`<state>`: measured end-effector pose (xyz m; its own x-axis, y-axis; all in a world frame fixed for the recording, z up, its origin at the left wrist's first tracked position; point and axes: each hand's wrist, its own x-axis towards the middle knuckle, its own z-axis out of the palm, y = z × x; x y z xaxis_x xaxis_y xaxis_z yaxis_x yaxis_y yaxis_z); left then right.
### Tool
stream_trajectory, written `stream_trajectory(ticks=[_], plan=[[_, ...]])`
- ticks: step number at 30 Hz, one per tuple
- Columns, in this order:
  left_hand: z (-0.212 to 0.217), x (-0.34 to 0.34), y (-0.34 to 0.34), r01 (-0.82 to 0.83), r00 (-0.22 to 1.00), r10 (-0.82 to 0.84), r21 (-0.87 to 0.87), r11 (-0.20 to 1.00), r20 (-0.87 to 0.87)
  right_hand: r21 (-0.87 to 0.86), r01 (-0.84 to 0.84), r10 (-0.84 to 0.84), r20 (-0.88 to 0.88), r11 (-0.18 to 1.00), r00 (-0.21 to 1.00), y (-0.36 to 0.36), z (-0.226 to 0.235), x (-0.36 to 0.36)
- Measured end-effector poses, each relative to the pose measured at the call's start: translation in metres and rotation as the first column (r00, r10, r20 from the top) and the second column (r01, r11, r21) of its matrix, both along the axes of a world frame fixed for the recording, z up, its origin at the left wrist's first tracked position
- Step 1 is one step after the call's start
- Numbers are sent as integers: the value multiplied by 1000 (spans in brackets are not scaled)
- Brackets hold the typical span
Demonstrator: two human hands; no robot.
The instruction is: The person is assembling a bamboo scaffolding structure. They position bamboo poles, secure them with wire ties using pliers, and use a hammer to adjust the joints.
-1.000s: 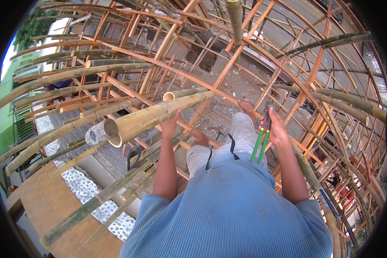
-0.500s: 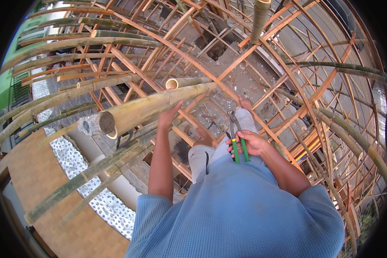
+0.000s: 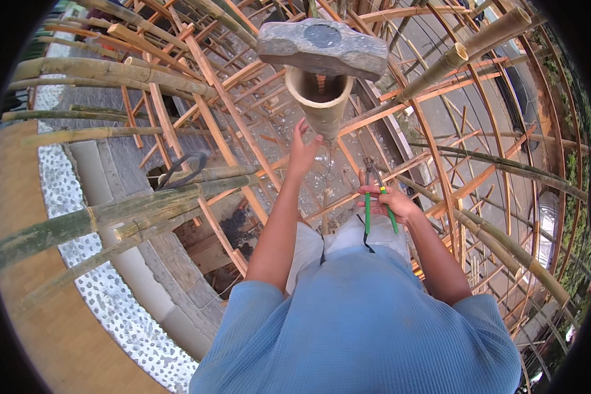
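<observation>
In front of me a thick bamboo pole [image 3: 318, 108] points up, its hollow end toward me. Over that end sits a heavy grey hammer head [image 3: 322, 47]; its handle cannot be made out. My left hand [image 3: 302, 151] is beside the pole's lower part, fingers stretched and apart; I cannot tell whether the fingertips touch it. My right hand [image 3: 394, 203], above my lap, is closed on green-handled pincers [image 3: 368, 210], whose metal jaws point away from me and whose handles spread toward me.
Bamboo poles [image 3: 98, 220] and wooden battens [image 3: 210, 125] criss-cross all around, with gaps showing the littered ground far below. A dark cord loop [image 3: 182, 169] hangs on poles at left. A pebbled strip [image 3: 125, 308] borders tan tiles [image 3: 46, 328]. More bamboo [image 3: 519, 171] crosses at right.
The view has turned, and the thick bamboo with the hammer head has gone from the left to straight ahead, more upright. My left hand's grip has loosened. The pincers stay in my right hand.
</observation>
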<state>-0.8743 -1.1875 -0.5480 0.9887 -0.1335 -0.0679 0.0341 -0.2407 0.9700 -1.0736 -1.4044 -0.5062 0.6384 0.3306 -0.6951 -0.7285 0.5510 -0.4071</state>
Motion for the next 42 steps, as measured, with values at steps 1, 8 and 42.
stream_trajectory(ticks=[1,8,42], plan=[[-29,-5,14,24,996,-15,109,994,-89,-168,-70,67,-26,983,997,4,-7,10],[-190,-53,-17,72,949,-80,-37,997,-306,-955,-279,616,-161,100,771,39,-84,58],[-151,-78,-20,199,963,-173,110,974,-209,-923,1,519,-215,-384,827,104,-158,61]])
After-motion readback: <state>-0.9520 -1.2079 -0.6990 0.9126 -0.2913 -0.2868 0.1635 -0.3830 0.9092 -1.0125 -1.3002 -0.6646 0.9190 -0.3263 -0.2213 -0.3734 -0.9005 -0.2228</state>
